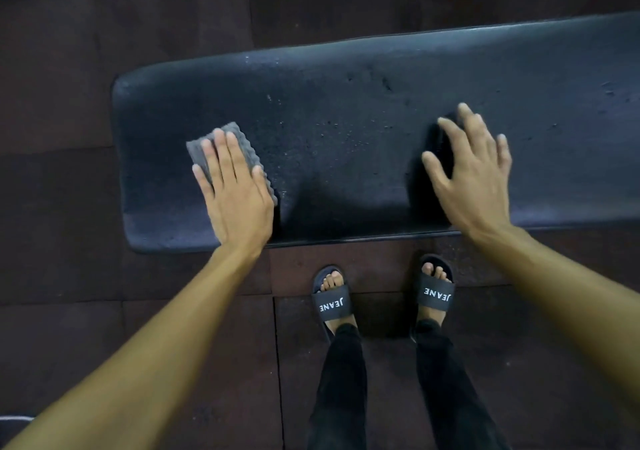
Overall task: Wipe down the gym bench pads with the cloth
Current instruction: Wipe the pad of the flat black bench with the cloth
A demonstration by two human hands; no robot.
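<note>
Two hands over one long black padded desk (346, 120), seen from above.

- Left hand (235, 190): palm down, fingers straight and close together, pressing flat on a grey, wavy-textured cloth (194, 151). Nothing is gripped.
- The cloth lies on the pad near its left end, mostly under the fingers, with its edges showing past them.
- Right hand (474, 179): fingers spread and fairly straight, palm down over the pad's near edge, holding nothing. Cannot tell if it touches.
- The pad surface is speckled with small pale flecks.
- Dark tiled floor (104, 34) all round.
- Feet in black slides (331, 302) stand just beside the near edge, between the arms.
</note>
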